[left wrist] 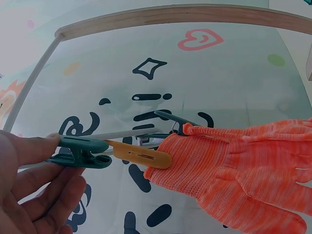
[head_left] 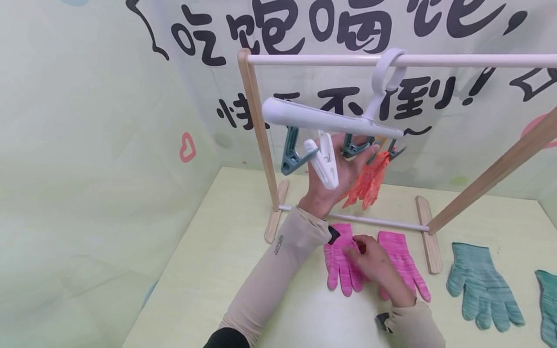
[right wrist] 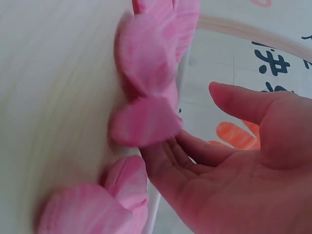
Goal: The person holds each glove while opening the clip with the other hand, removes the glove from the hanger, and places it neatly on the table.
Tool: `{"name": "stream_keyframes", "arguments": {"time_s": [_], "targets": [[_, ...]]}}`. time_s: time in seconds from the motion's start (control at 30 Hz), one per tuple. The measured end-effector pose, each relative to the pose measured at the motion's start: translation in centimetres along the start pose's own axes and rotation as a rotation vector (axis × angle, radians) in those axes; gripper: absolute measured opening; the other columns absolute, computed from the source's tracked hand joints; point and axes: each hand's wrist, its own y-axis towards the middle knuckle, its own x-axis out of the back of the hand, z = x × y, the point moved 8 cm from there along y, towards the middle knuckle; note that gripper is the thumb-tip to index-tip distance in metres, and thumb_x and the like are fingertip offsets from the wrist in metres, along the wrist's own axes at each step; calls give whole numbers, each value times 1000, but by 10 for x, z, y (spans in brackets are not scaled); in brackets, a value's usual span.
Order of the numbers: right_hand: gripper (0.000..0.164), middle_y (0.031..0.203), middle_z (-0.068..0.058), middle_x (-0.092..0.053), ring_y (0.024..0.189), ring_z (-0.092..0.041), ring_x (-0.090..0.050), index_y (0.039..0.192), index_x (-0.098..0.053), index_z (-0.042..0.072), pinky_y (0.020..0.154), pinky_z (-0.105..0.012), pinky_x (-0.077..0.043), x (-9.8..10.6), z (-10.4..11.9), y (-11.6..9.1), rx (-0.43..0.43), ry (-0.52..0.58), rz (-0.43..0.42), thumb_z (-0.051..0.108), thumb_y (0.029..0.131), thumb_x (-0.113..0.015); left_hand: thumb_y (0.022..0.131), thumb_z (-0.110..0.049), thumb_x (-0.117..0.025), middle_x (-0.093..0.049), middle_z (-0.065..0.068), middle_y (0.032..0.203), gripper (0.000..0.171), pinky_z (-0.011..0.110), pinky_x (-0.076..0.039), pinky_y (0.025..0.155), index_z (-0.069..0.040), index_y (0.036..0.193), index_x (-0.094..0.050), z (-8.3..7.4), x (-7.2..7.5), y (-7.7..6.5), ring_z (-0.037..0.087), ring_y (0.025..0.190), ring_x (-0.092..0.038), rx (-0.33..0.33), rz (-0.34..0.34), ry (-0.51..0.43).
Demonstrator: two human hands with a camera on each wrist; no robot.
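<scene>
My left hand (head_left: 332, 176) is raised under a white hanger (head_left: 322, 116). In the left wrist view its thumb and fingers pinch a green clip (left wrist: 84, 145). Beside that clip, a yellow clip (left wrist: 144, 155) and a dark green clip (left wrist: 173, 117) meet the cuff of an orange glove (left wrist: 243, 165), which hangs from the hanger. Lower down, my right hand (head_left: 377, 263) is over a pink glove (head_left: 339, 258) on the table. Its fingertips reach behind the pink fingers in the right wrist view, its thumb held apart. A second pink glove (head_left: 398, 256) lies partly behind this hand.
The hanger hooks over the white bar (head_left: 313, 60) of a wooden-legged rack. Another green clip (head_left: 291, 152) and a white clip (head_left: 324, 162) hang on its near end. A teal glove (head_left: 483, 285) lies at the right, with part of another (head_left: 549, 299) at the frame's edge.
</scene>
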Motion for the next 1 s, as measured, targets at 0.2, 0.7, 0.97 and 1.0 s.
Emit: {"name": "stream_keyframes", "arguments": {"time_s": [0.2,0.7,0.97,1.0], "targets": [[47,122,-24,-58,111,-35,-58,136,-50,-7,94,-47,-54,16,3,2,31,17,-85,19,98,-60,84,-24,-80,-73,2,71,25,9,-44,68,-8,103,-75,1,1,-1,3,73,-63,4,-1,-33],[33,121,-16,-65,109,-25,-64,128,-59,2,81,-4,-44,64,39,-8,273,131,-388,15,98,-61,84,-26,-80,-79,1,89,31,6,-47,79,-11,112,-75,3,1,-2,4,95,-73,49,13,12],[29,116,-13,-67,99,11,-55,125,-61,4,83,-4,-46,77,53,-13,368,204,-467,12,97,-63,85,-27,-79,-79,0,87,30,6,-48,74,-12,111,-75,1,1,-1,3,92,-73,36,20,11],[29,116,-12,-67,100,11,-54,125,-61,4,83,-4,-46,78,54,-14,374,211,-469,12,97,-63,85,-27,-79,-79,0,88,30,6,-48,75,-12,111,-74,0,1,-1,3,93,-73,30,19,15]]}}
